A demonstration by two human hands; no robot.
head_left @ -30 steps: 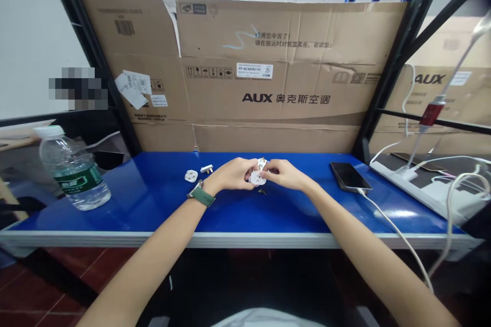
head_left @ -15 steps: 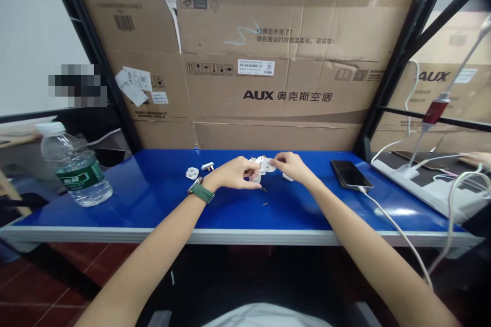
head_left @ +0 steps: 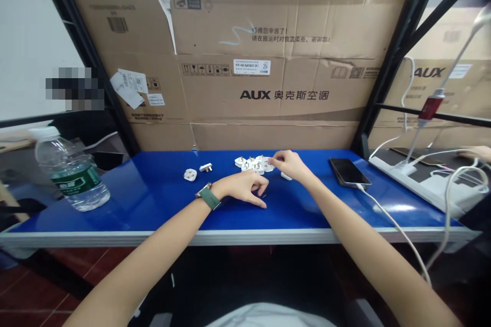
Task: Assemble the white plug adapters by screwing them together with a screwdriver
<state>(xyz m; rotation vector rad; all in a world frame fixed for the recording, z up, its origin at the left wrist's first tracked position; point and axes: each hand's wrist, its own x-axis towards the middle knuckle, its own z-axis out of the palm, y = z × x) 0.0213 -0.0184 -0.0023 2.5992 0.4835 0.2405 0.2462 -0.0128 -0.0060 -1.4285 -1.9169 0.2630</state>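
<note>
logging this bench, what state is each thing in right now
water bottle: upright, cap on
phone: flat, screen dark, cable plugged in
white plugs: clustered on the table, prongs up
left hand: fingers curled, tips on the table
right hand: fingertips at the white plugs

"AUX 奥克斯空调" is printed on the cardboard box at 12 o'clock. Its white label shows "25". "AUX" also marks the side carton at 2 o'clock.

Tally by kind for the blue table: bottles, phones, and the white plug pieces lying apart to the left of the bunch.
Clear plastic water bottle: 1
Black smartphone: 1
White plug pieces lying apart, left of the bunch: 2
Total: 4
</note>
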